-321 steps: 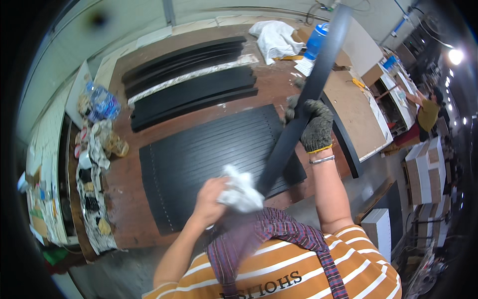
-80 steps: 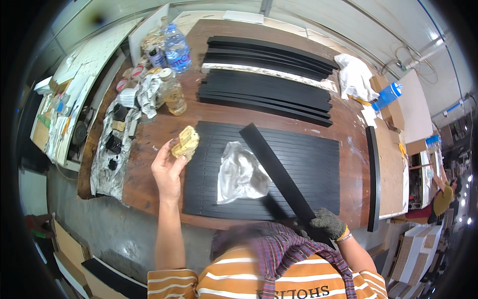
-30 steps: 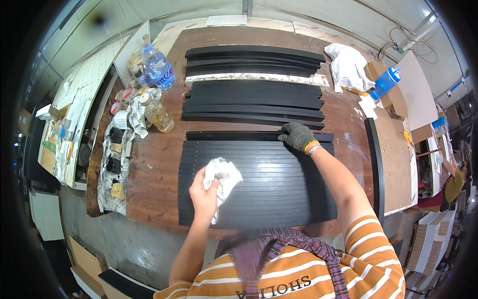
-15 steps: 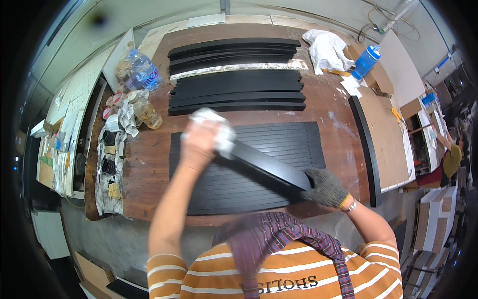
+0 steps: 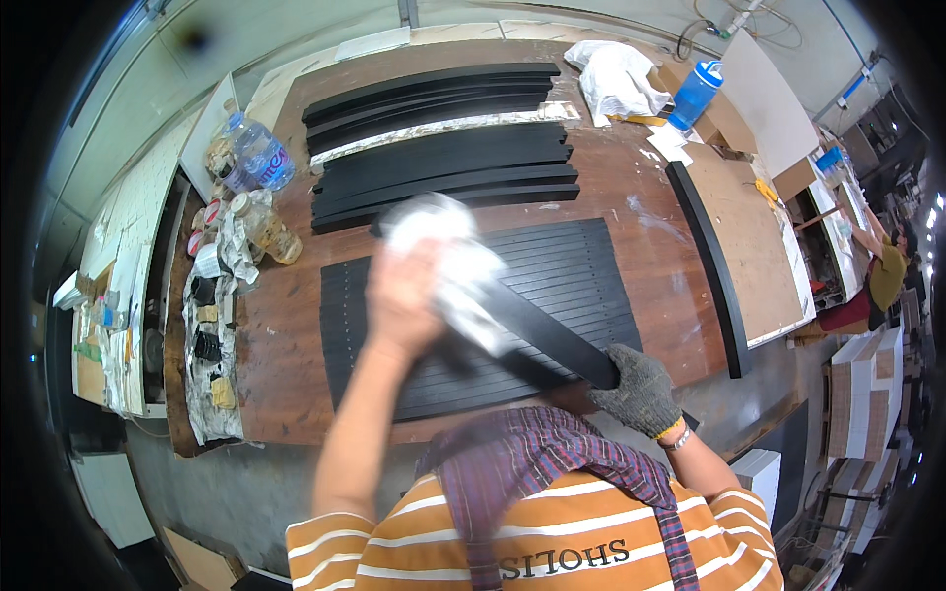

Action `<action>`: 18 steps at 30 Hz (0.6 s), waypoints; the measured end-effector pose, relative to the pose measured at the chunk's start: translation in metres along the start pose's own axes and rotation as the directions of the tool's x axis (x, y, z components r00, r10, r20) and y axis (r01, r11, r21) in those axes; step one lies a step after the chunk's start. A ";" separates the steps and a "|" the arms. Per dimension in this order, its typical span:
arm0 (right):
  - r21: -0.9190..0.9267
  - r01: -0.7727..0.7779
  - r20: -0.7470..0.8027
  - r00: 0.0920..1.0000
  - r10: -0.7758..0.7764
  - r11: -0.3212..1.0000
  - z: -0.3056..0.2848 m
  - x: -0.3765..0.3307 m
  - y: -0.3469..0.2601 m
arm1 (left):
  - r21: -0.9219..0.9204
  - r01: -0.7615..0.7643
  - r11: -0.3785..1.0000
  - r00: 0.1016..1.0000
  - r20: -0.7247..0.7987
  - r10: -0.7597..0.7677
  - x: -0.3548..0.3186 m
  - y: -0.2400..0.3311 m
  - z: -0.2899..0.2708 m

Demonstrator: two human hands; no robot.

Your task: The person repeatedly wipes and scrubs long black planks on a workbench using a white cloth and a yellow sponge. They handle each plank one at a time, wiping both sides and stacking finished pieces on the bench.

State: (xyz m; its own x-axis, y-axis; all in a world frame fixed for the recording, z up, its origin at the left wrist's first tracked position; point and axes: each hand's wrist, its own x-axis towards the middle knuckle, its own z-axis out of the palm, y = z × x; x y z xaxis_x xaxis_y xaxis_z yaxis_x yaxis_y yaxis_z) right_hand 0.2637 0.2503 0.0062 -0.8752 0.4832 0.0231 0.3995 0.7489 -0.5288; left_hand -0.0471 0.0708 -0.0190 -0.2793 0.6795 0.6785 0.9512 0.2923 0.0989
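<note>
My left hand (image 5: 402, 300), bare and smeared by motion, presses a white cloth (image 5: 458, 266) against a long black board (image 5: 554, 330). The board slants from far left to near right, and the cloth covers part of its far half. In a grey knitted glove with a yellow cuff, my right hand (image 5: 639, 390) grips the board's near right end. Beneath lies a flat black layer of narrow strips (image 5: 576, 258) set side by side on the brown table (image 5: 286, 340).
Black boards (image 5: 443, 163) lie stacked at the back. One black bar (image 5: 711, 276) lies along the right side. Bottles (image 5: 264, 153), jars (image 5: 268, 231) and brushes line the left. White cloth bundle (image 5: 616, 79) and blue bottle (image 5: 696, 97) stand back right. Another person (image 5: 887, 281) is far right.
My left hand and the cloth have slid a little along the board toward my right hand, and the cloth spreads over more of it. The view has shifted slightly.
</note>
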 end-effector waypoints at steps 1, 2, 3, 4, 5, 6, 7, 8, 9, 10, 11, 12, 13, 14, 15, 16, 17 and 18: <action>-0.013 -0.046 0.037 0.998 0.047 0.999 -0.005 -0.006 -0.001 | -0.209 0.337 0.918 0.938 -0.007 -0.347 -0.001 -0.035 -0.010; -0.032 -0.065 0.041 0.997 0.066 0.997 -0.011 -0.010 -0.002 | -0.434 0.682 0.589 0.720 0.258 -0.644 -0.003 -0.067 -0.021; -0.049 -0.087 0.041 0.995 0.089 0.995 -0.013 -0.011 -0.005 | -0.539 0.680 0.497 0.636 0.095 -0.766 -0.006 -0.076 -0.027; -0.023 -0.085 -0.015 0.996 0.085 0.996 -0.013 -0.008 -0.011 | -0.657 0.618 0.432 0.677 0.165 -0.717 -0.006 -0.080 -0.029; 0.004 -0.088 -0.064 0.994 0.088 0.996 -0.010 -0.001 -0.018 | -0.733 0.601 0.319 0.673 0.249 -0.697 -0.004 -0.071 -0.028; -0.005 -0.145 -0.090 0.985 0.144 0.989 -0.007 0.008 -0.027 | -0.748 0.649 0.139 0.579 0.367 -0.728 0.000 -0.049 -0.024; 0.104 -0.084 -0.142 0.985 0.098 0.991 -0.002 0.021 -0.037 | -0.749 0.663 0.014 0.578 0.500 -0.645 0.006 -0.017 -0.015; 0.158 -0.075 -0.189 0.977 0.104 0.985 0.005 0.038 -0.048 | -0.686 0.722 0.083 0.607 0.572 -0.551 0.017 0.016 -0.004; 0.235 -0.014 -0.166 0.985 0.054 0.972 0.013 0.054 -0.061 | -0.583 0.802 0.129 0.568 0.678 -0.467 0.030 0.044 0.003; 0.166 0.241 -0.413 0.898 -0.154 0.956 0.023 0.068 -0.078 | -0.723 0.679 -0.128 0.613 0.654 -0.443 0.044 0.062 0.007; 0.197 0.265 -0.419 0.893 -0.163 0.944 0.020 0.078 -0.086 | -0.734 0.548 -0.402 0.582 0.679 -0.448 0.060 0.072 0.007; 0.227 0.293 -0.409 0.894 -0.182 0.929 0.008 0.088 -0.086 | -0.765 0.504 -0.400 0.641 0.642 -0.420 0.073 0.062 -0.005; 0.253 0.328 -0.381 0.899 -0.217 0.910 -0.006 0.096 -0.084 | -0.784 0.507 -0.357 0.697 0.617 -0.365 0.084 0.047 -0.018; 0.379 0.242 -0.410 0.909 -0.072 0.893 -0.020 0.102 -0.082 | -0.776 0.479 -0.410 0.744 0.607 -0.279 0.090 0.034 -0.032; 0.516 0.072 -0.363 0.921 0.142 0.853 -0.033 0.108 -0.080 | -0.763 0.456 -0.458 0.755 0.604 -0.255 0.095 0.026 -0.043; 0.561 0.221 -0.417 0.908 0.042 0.798 -0.048 0.121 -0.075 | -0.763 0.537 -0.359 0.764 0.621 -0.176 0.100 0.019 -0.047; 0.613 0.224 -0.424 0.903 0.077 0.758 -0.061 0.134 -0.072 | -0.791 0.547 -0.273 0.800 0.590 -0.108 0.101 0.015 -0.051; 0.810 0.350 -0.396 0.918 -0.001 0.471 -0.057 0.146 -0.077 | -0.761 0.606 -0.230 0.780 0.626 -0.016 0.101 0.018 -0.048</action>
State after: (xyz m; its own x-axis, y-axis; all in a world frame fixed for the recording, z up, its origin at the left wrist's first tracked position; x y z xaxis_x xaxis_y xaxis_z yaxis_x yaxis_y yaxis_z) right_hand 0.1208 0.2888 0.0988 -0.6962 0.6224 0.3577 -0.3388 0.1545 -0.9281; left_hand -0.0520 0.1123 0.0866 -0.3148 0.9464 0.0723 -0.2883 -0.1680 0.9427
